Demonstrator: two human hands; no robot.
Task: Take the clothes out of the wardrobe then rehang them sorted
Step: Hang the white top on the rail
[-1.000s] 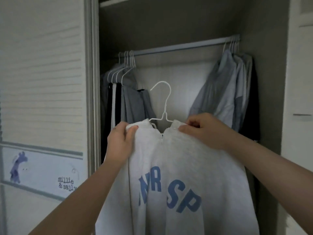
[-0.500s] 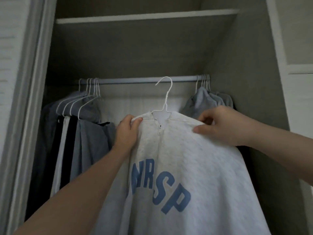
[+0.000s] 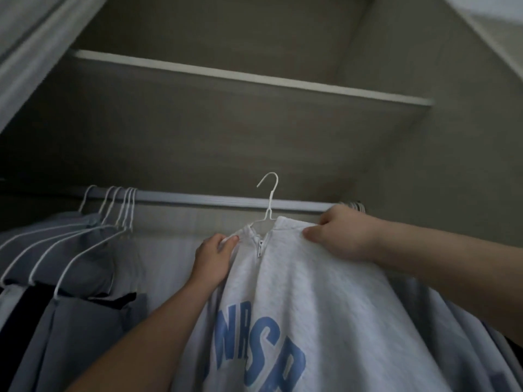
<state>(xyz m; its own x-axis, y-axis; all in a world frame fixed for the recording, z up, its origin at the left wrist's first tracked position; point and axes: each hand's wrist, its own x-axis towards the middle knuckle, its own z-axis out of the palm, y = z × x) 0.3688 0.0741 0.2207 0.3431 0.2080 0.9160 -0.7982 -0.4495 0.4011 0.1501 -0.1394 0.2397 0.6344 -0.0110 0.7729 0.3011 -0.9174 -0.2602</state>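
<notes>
A light grey sweatshirt [image 3: 311, 301] with blue letters and a short zip hangs on a white wire hanger [image 3: 268, 199]. My left hand [image 3: 213, 258] grips its left shoulder together with the hanger's arm. My right hand [image 3: 343, 236] pinches the right shoulder. The hanger's hook stands just above the grey wardrobe rail [image 3: 198, 198], in the gap between two groups of hung clothes. I cannot tell whether the hook touches the rail.
Several grey and dark garments [image 3: 70, 264] on white hangers crowd the rail's left end. More grey clothes [image 3: 458, 321] hang at the right, partly behind my right arm. A shelf [image 3: 254, 80] runs above the rail. The wardrobe's side wall [image 3: 452, 165] is close on the right.
I have lifted the sweatshirt and hanger up toward the rail; the hook has risen from below the rail to above it. The camera has tilted upward.
</notes>
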